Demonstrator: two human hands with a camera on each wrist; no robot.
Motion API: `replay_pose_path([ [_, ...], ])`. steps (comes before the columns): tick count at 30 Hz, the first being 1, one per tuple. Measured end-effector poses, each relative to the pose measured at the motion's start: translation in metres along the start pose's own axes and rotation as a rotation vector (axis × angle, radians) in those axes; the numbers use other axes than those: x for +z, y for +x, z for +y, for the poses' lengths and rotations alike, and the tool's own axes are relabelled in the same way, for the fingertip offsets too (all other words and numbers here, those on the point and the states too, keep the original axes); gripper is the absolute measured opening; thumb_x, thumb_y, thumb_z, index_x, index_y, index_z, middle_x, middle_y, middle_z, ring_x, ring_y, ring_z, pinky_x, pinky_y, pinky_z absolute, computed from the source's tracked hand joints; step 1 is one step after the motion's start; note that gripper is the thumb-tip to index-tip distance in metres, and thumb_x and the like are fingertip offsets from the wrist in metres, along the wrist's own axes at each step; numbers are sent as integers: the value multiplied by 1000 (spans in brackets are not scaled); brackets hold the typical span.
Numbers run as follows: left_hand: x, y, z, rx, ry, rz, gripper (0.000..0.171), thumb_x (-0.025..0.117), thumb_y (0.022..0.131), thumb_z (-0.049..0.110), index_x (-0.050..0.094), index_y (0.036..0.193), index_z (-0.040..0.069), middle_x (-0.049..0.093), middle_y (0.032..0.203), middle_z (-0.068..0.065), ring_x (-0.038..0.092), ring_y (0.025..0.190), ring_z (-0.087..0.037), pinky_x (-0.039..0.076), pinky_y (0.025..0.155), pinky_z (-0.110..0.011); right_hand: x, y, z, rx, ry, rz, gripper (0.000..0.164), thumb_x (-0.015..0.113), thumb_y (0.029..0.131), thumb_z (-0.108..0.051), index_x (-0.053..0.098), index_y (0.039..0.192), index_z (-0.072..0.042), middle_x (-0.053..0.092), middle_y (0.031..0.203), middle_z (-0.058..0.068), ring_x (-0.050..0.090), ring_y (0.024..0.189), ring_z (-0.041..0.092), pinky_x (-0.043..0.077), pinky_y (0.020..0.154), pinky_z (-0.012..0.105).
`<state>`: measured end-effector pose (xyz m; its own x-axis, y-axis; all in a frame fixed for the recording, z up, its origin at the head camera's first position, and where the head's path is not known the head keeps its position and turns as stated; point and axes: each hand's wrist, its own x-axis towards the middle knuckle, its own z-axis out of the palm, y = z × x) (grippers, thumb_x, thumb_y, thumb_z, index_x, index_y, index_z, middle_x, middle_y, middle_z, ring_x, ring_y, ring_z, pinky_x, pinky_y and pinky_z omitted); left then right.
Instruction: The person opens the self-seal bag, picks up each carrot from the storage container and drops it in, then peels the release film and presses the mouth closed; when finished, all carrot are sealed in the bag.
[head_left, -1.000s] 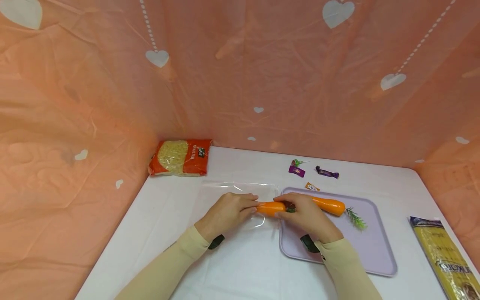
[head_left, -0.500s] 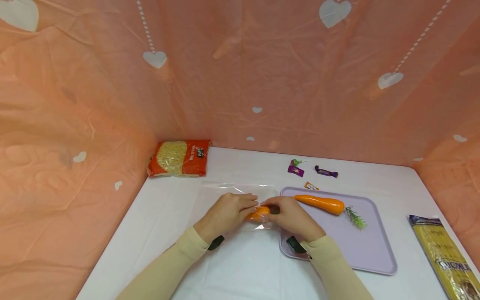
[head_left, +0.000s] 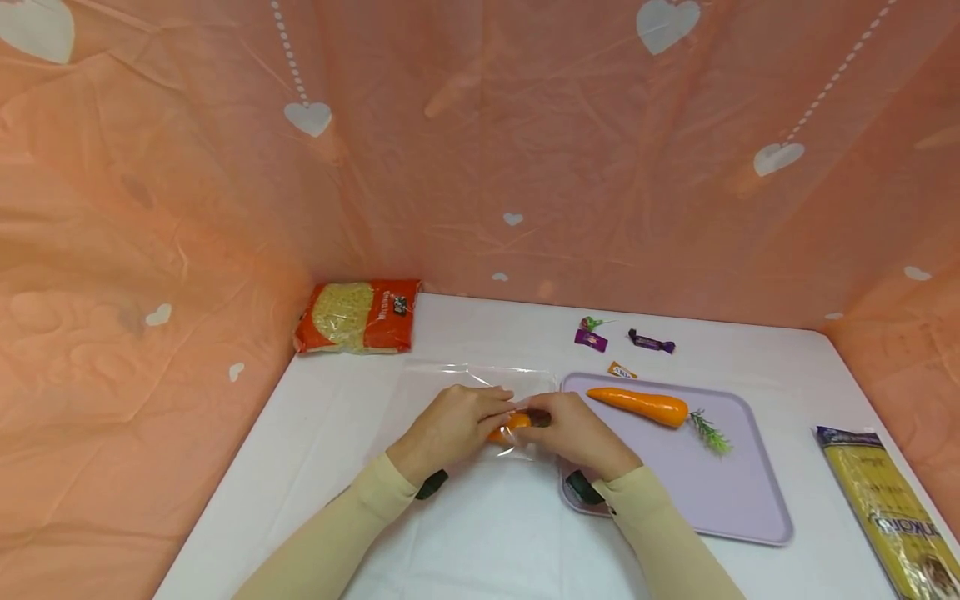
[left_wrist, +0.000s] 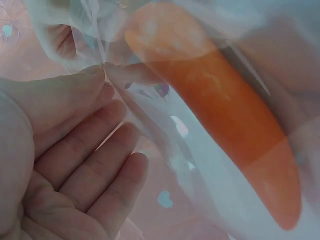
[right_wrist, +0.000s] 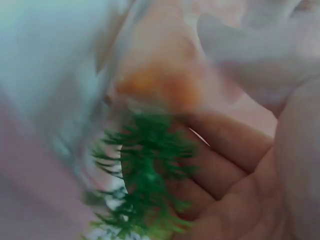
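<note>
My left hand (head_left: 452, 422) pinches the edge of a clear plastic bag (head_left: 435, 382) between thumb and index finger. Through the film in the left wrist view, an orange carrot (left_wrist: 220, 107) shows, its tapered tip pointing away from the bag's pinched edge. My right hand (head_left: 581, 433) grips the leafy end of this carrot, thumb and fingers on either side. Feathery green leaves (right_wrist: 150, 155) hang by the palm in the right wrist view, where the carrot is blurred. Beside the right hand, a second carrot (head_left: 645, 407) with green leaves lies on a lilac tray (head_left: 720, 492).
An orange-red pasta bag (head_left: 360, 317) lies at the back left. Several wrapped sweets, among them a purple candy (head_left: 591, 340) and an orange-wrapped candy (head_left: 622, 370), lie behind the tray. A yellow package (head_left: 888, 517) lies at the right edge. A patterned cloth hangs behind.
My right hand has moved left from over the tray with the carrot, which has slid further into the clear bag. The left hand has stayed at the bag's edge.
</note>
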<state>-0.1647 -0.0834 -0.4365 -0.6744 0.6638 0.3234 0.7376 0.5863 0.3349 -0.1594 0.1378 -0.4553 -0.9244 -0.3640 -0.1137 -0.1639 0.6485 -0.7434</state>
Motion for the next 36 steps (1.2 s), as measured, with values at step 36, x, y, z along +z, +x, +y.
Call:
replay_pose_path([
  [36, 4, 1, 1, -53, -37, -20, 26, 73, 93, 22, 77, 119, 21, 74, 122, -1, 70, 115, -17, 56, 100, -34, -132, -86, 108, 378, -118, 192, 65, 74, 89, -48, 58, 142, -15, 56, 144, 21, 55, 125, 43, 49, 103, 61],
])
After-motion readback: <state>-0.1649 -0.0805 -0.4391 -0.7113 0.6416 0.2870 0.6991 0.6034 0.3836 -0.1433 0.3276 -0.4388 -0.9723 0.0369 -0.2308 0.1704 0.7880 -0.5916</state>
